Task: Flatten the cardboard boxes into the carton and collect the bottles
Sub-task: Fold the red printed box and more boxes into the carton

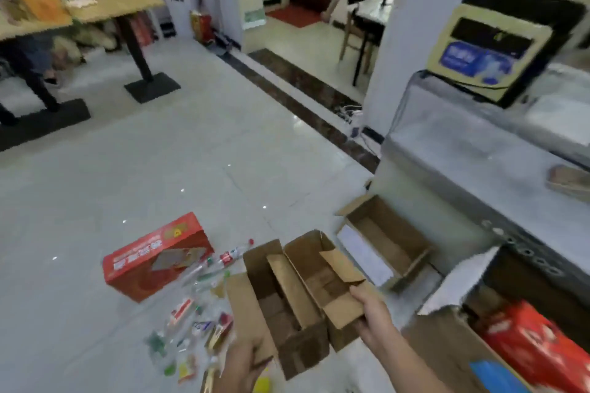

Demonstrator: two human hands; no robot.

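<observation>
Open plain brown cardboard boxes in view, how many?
4. A narrow box in the left hand, a second box beside it in the right hand, a floor box by the grey counter, and the large carton bottom right. Blur could hide more.

No text can be read. Print on the red box [156,257] at seven o'clock is too blurred.

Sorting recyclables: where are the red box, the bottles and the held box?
red box [153,252]: head view, top face.
bottles [188,309]: head view, middle of pile.
held box [293,290]: head view, inner flap.
</observation>
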